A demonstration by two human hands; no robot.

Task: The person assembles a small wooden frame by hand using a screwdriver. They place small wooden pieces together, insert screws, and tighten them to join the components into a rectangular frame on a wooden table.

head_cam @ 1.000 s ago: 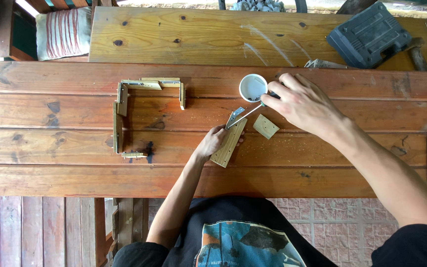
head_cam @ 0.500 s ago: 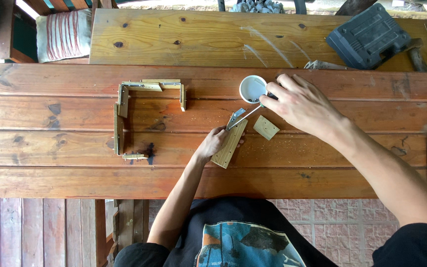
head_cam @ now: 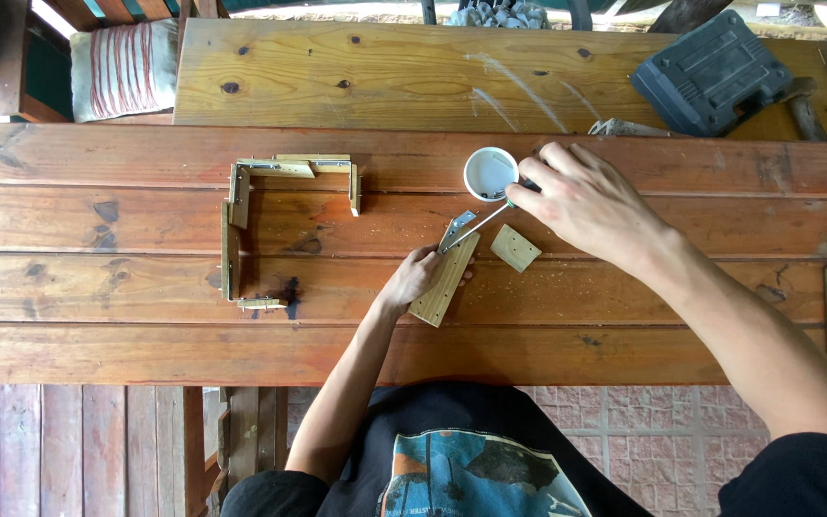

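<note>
On one table (head_cam: 624, 325): two hands, two wood blocks, one cup (head_cam: 490, 173).

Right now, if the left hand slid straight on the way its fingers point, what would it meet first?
The left hand points up-right along the wooden strip it presses, so probably the metal bracket at the strip's end, under the screwdriver.

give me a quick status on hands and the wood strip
Left hand pins wood strip flat. Right hand drives screwdriver at bracket. White cup close by.
</note>
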